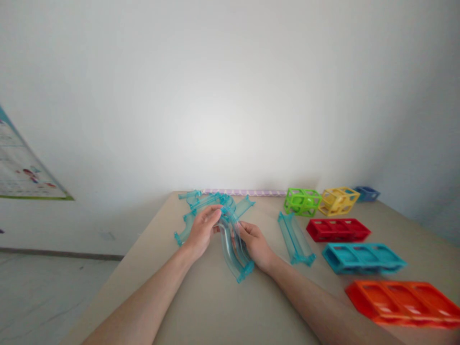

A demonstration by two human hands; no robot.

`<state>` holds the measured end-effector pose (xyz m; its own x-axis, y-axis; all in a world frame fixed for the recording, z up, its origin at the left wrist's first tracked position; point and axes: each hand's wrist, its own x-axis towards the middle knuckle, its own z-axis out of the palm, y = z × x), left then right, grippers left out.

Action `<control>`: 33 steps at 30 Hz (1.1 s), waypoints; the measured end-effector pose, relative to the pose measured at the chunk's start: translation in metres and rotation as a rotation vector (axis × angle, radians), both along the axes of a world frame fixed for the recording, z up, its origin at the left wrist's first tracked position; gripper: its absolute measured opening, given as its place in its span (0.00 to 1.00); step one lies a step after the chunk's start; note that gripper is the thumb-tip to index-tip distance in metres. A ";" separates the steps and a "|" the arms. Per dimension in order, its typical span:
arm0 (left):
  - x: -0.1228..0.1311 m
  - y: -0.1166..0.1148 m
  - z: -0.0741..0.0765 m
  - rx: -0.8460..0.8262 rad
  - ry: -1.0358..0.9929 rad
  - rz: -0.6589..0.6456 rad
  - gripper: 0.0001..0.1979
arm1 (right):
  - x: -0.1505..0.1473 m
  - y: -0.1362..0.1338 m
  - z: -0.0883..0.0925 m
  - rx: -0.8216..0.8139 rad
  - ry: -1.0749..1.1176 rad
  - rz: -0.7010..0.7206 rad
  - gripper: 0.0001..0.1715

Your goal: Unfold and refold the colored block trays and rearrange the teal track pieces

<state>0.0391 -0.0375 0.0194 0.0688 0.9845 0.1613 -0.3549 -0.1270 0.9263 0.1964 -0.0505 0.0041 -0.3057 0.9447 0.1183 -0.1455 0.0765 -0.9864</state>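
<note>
Between my two hands I hold a curved, see-through marble-run track piece (232, 244) with blue-green ends, raised over the table. My left hand (202, 230) is closed on its upper end, thumb on top. On the right edge, my right hand (253, 244) grips the same piece around its middle; some of those fingers are hidden behind it. Just beyond my hands lies a loose group of similar clear blue track pieces (204, 203). A straight clear blue track piece (295, 239) rests to the right of my right hand.
On the right of the table (201, 311) lie a red block frame (338, 230), a teal one (364, 258) and an orange one (406, 303). Green (302, 201), yellow (338, 201) and dark blue (366, 193) frames stand near the wall. A purple patterned strip (247, 192) lines the back edge.
</note>
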 end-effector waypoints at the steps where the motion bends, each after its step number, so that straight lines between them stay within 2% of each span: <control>1: -0.001 0.000 0.001 -0.008 -0.022 -0.024 0.18 | 0.000 0.000 0.000 0.006 -0.008 0.002 0.31; 7: -0.003 0.002 0.001 -0.014 -0.077 -0.046 0.15 | -0.003 -0.001 -0.003 0.040 -0.088 -0.018 0.33; 9: -0.003 0.003 -0.001 -0.010 -0.089 -0.038 0.14 | -0.001 -0.004 0.001 0.102 -0.178 -0.084 0.30; 11: -0.003 0.004 -0.002 -0.011 -0.100 -0.021 0.14 | 0.005 -0.007 0.011 0.308 -0.435 -0.228 0.25; 13: -0.003 0.004 -0.002 -0.023 -0.096 -0.005 0.14 | 0.016 -0.011 0.025 0.550 -0.819 -0.448 0.15; 14: -0.003 0.005 -0.002 -0.030 -0.089 0.002 0.14 | 0.022 -0.012 0.031 0.616 -1.011 -0.568 0.12; 15: -0.003 0.005 -0.003 -0.036 -0.080 0.005 0.14 | 0.028 -0.012 0.036 0.621 -1.175 -0.676 0.13; 17: -0.003 0.004 -0.002 -0.040 -0.065 0.006 0.15 | 0.042 -0.012 0.043 0.500 -1.441 -0.814 0.21; 18: -0.002 0.004 -0.002 -0.037 -0.060 0.007 0.15 | 0.049 -0.011 0.044 0.413 -1.541 -0.815 0.22; 21: -0.002 0.003 -0.001 -0.031 -0.054 0.004 0.16 | 0.064 -0.007 0.041 0.218 -1.715 -0.679 0.21; 23: -0.002 0.003 0.000 -0.034 -0.058 0.001 0.15 | 0.070 -0.004 0.039 0.180 -1.755 -0.635 0.20; 29: -0.005 0.004 -0.001 -0.014 -0.072 0.012 0.14 | 0.075 -0.004 0.041 0.166 -1.772 -0.646 0.20; 33: -0.003 0.005 -0.003 0.018 -0.073 0.035 0.14 | 0.070 -0.009 0.047 0.241 -1.725 -0.746 0.17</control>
